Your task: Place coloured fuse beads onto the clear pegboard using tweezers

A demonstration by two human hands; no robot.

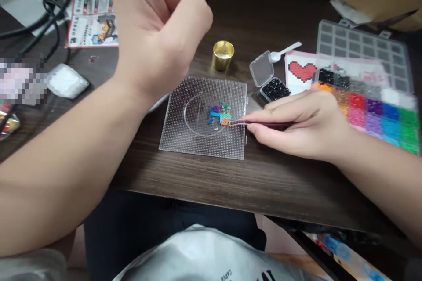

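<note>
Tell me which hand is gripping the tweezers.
The right hand, lower in the picture: it pinches the tweezers, whose tips reach the orange beads. The left hand is raised in a curled fist, no tweezers showing.

Glossy metallic cup (221, 61); clear plastic pegboard (178, 134), rough with pegs; wood-grain table (198, 180).

The person is wearing a pale gray shirt (187, 257), with little black letters spelling "CARVE". Dark pants (138, 221) are peeking out past the surface's (184, 180) near edge. The left hand (158, 26) and right hand (305, 125) are showing bare.
</note>
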